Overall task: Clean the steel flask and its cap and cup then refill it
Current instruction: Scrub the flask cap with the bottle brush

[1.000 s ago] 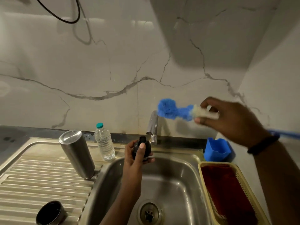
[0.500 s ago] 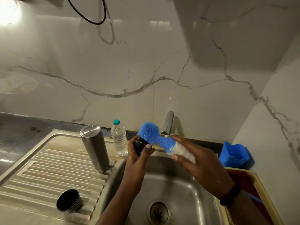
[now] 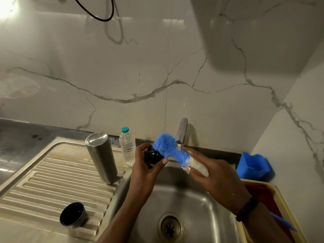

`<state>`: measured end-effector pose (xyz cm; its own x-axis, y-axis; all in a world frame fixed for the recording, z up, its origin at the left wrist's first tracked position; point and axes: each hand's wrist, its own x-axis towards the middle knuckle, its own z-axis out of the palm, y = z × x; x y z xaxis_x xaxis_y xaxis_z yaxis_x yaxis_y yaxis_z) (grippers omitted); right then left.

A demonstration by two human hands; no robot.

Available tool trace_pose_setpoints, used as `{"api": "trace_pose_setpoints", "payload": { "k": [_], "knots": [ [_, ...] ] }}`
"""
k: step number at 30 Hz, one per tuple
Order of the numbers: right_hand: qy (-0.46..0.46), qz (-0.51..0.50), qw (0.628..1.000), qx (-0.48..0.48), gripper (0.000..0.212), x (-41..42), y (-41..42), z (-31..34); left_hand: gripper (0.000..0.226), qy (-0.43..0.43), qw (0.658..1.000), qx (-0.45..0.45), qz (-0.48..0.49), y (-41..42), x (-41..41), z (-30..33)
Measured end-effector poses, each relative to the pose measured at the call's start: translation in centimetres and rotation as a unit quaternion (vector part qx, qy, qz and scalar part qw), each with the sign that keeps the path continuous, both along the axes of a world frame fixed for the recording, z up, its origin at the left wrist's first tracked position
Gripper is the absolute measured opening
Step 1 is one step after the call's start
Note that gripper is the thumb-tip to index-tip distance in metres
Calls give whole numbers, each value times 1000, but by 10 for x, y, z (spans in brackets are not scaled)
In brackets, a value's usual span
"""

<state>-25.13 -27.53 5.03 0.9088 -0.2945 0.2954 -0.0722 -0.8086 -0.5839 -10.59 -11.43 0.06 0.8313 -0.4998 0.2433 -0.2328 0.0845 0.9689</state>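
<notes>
The black cap [image 3: 154,157] sits over the sink [image 3: 177,195], just in front of the tap [image 3: 181,132], gripped in the curled fingers of the left hand [image 3: 148,165] so its face meets the brush [image 3: 168,149]. The right hand [image 3: 215,178] pinches the brush low on its bristles, likely for firmer scrubbing; the blue tuft presses against the cap. The steel flask [image 3: 100,157] stands upside down on the draining board [image 3: 52,178], probably to drain, with a water bottle [image 3: 127,148] just beside it. The cup [image 3: 72,214] rests near the board's front edge. A blue holder [image 3: 252,166] and a yellow basket [image 3: 277,207] lie at the sink's right.
</notes>
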Motion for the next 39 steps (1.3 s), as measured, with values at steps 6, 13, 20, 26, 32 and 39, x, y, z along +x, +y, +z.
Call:
{"api": "trace_pose_setpoints", "payload": {
  "k": [6,13,20,26,32,39],
  "knots": [
    [6,8,1000,26,46,-5,-13,17,55,-24,999,26,-4,-1,11,-1],
    [16,21,999,32,50,-7,-8,13,57,-17,1000,6,5,-4,13,-5],
    [-10,-7,999,-50,54,-2,-7,8,50,25,999,-28,-27,-5,6,-3],
    [-75,13,997,-11,47,7,3,-1,51,73,994,-78,-34,-4,5,5],
    [-103,-23,994,27,50,8,-1,-8,54,66,993,-81,-60,2,4,3],
    [-101,-8,994,41,43,10,-2,-20,51,11,997,-40,-61,0,4,7]
  ]
}}
